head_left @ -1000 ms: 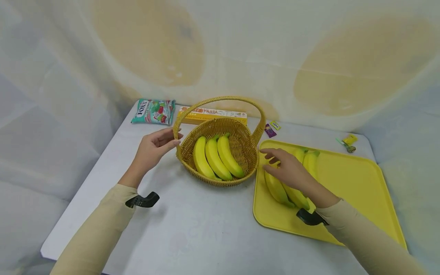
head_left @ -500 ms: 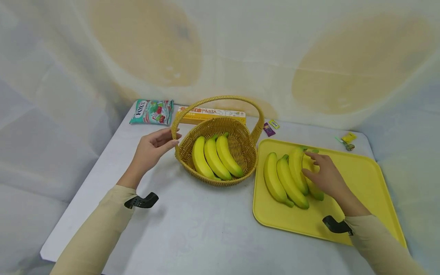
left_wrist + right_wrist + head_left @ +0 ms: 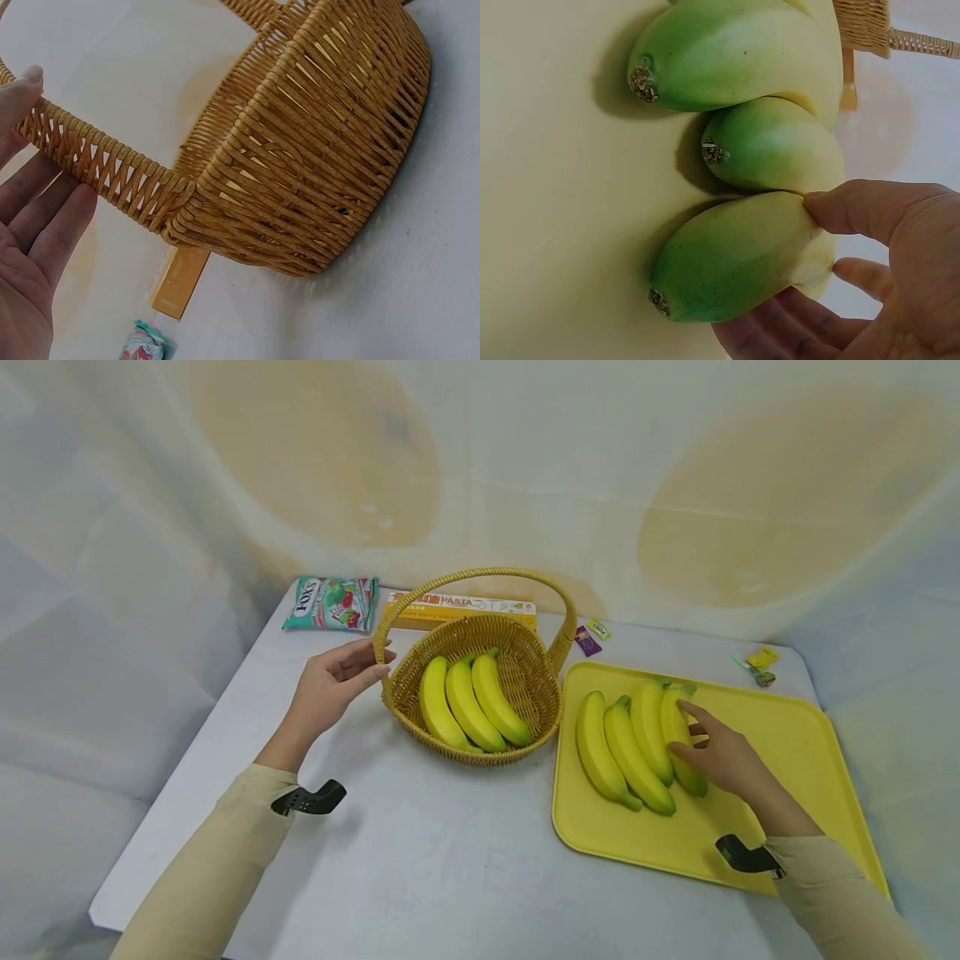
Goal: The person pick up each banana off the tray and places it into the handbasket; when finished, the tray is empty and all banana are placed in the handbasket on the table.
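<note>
A woven basket (image 3: 528,681) with a tall arched handle (image 3: 124,169) stands on the table, and three bananas (image 3: 467,708) lie side by side in it. My left hand (image 3: 326,687) holds the left foot of that handle, thumb in front and fingers behind. On the yellow tray (image 3: 780,768) to the right rest several more bananas (image 3: 633,752) in a row. My right hand (image 3: 726,758) grips the rightmost banana (image 3: 727,259) there, its thumb on one side and its fingers curling under the other. Part of that banana is hidden by the hand in the head view.
Behind the basket lies a pasta box (image 3: 420,617), with a green candy bag (image 3: 333,603) to its left. Small wrapped candies (image 3: 588,642) sit by the tray's back left corner. A lollipop (image 3: 763,678) and a yellow wrapper (image 3: 763,658) lie behind the tray.
My right hand has moved right from beside the basket, over the tray, to the rightmost banana, and its fingers have closed round it. My left hand stays on the handle.
</note>
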Available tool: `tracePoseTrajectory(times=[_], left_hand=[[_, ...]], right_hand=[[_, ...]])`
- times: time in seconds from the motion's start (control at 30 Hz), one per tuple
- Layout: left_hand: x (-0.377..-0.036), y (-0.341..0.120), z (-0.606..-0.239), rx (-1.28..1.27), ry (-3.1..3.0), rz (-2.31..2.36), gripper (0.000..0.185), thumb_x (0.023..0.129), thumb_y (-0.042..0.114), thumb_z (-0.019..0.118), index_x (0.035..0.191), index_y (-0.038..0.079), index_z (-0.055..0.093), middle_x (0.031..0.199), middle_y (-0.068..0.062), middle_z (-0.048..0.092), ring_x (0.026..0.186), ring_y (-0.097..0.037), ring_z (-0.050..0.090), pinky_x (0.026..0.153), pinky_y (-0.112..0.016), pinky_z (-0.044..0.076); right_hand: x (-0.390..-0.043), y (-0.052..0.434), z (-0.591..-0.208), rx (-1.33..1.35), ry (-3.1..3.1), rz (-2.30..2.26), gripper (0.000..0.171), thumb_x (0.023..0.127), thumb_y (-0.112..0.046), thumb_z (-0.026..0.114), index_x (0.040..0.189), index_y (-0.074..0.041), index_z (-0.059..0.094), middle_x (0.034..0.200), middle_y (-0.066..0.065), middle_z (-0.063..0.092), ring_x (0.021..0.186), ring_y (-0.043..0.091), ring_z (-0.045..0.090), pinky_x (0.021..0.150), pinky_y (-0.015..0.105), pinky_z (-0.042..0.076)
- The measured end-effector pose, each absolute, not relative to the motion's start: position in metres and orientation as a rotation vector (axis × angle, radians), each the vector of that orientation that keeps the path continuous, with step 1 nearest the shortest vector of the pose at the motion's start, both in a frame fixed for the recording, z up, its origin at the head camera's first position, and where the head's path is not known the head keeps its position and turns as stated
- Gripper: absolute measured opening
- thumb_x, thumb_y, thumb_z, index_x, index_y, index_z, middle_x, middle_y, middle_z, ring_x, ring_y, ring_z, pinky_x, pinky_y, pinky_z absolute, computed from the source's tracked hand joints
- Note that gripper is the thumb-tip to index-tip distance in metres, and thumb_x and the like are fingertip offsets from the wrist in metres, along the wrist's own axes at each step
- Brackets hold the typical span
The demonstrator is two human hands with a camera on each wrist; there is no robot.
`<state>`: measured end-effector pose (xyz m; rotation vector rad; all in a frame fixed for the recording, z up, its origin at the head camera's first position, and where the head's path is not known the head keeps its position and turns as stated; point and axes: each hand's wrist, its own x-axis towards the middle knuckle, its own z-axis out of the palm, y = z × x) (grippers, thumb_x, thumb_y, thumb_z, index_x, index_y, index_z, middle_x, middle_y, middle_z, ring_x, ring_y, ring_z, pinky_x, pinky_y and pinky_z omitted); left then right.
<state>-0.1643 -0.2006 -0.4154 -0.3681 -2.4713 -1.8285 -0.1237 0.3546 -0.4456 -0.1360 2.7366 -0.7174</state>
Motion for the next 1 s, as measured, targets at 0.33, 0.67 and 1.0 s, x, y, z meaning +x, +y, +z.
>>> tracePoseTrajectory(times=[0.33, 0.67, 1.0], left_hand=[[-0.165, -0.2, -0.417, -0.327, -2.471, -1.848, 0.044, 0.096, 0.029, 0.073, 0.136, 0.013, 0.066, 0.123, -0.01, 0.072, 0.114, -0.017, 0.069, 0.095, -0.023, 0.054], [-0.165, -0.201, -0.417, -0.315, -2.483, -1.822, 0.046, 0.095, 0.031, 0.074, 0.137, 0.013, 0.065, 0.122, -0.009, 0.072, 0.114, -0.017, 0.069, 0.094, -0.023, 0.055], [-0.165, -0.2, -0.416, -0.336, -2.487, -1.821, 0.044, 0.097, 0.028, 0.072, 0.138, 0.012, 0.065, 0.123, -0.011, 0.071, 0.115, -0.018, 0.069, 0.095, -0.023, 0.054]], right_hand=[[-0.12, 0.352, -0.431, -0.14, 2.762, -0.713, 0.078, 0.103, -0.036, 0.061, 0.161, -0.002, 0.021, 0.135, 0.04, 0.051, 0.115, 0.054, 0.058, 0.079, 0.054, 0.058], [-0.106, 0.321, -0.396, -0.339, 2.746, -0.747, 0.074, 0.1, -0.033, 0.067, 0.16, -0.01, 0.03, 0.135, 0.028, 0.057, 0.113, 0.043, 0.061, 0.086, 0.056, 0.055], [-0.098, 0.281, -0.369, -0.617, 2.607, -0.887, 0.068, 0.099, -0.03, 0.069, 0.159, -0.022, 0.037, 0.142, 0.011, 0.056, 0.111, 0.028, 0.062, 0.083, 0.043, 0.059]])
